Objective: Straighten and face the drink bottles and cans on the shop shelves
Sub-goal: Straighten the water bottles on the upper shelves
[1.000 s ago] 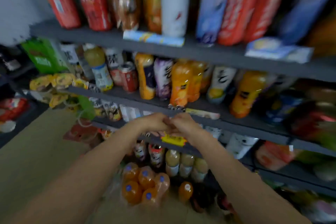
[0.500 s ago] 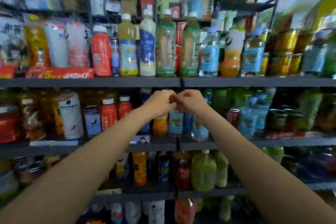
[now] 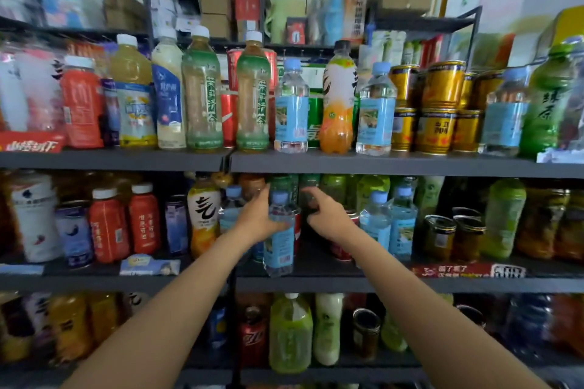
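Both arms reach forward to the middle shelf (image 3: 347,283) of a dark metal rack packed with drinks. The left hand (image 3: 256,218) grips a clear water bottle (image 3: 279,240) with a pale blue cap and blue label, its fingers and thumb wrapped round the bottle's upper body. The bottle stands at the front edge of the shelf, tilted slightly, just right of the rack's centre upright. The right hand (image 3: 325,215) is beside it, to the right and apart from the bottle, with fingers curled; whether it holds anything cannot be told, since its fingertips sit against dark bottles behind.

Just left of the left hand stands an orange drink bottle with a white label (image 3: 203,215), and another blue-capped water bottle (image 3: 232,210) sits partly hidden behind that hand. Right of the right hand stand two more water bottles (image 3: 390,224), close together. Above the hands, the upper shelf (image 3: 395,164) carries green tea bottles (image 3: 252,95) and stacked gold cans (image 3: 437,107).
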Available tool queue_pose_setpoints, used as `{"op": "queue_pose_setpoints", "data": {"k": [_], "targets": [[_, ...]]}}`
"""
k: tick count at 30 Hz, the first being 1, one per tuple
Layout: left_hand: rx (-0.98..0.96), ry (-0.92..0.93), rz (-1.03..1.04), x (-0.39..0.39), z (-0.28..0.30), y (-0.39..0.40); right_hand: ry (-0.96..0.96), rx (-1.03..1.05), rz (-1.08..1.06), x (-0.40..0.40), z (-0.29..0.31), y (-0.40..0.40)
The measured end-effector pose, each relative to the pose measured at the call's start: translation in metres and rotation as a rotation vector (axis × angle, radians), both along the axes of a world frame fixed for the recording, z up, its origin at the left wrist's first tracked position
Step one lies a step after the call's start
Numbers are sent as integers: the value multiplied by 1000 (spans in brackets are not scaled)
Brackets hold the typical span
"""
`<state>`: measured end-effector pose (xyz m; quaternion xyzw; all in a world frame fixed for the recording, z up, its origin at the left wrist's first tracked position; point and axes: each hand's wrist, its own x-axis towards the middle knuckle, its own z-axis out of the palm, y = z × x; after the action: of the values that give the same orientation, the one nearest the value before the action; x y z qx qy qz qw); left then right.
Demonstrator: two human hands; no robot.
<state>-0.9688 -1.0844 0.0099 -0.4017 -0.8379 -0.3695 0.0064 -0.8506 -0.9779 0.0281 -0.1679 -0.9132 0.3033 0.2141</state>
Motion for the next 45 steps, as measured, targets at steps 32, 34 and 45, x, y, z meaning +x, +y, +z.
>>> {"op": "queue_pose_setpoints", "data": {"k": [32,34,45], "targets": [[670,74,-537,412,185,401,376,-68,-315,420,93,337],[680,62,-526,438,192,434,388,-20,-360,441,101,365],[397,-147,-712,473,209,584,643,4,-571,476,141,532]]}}
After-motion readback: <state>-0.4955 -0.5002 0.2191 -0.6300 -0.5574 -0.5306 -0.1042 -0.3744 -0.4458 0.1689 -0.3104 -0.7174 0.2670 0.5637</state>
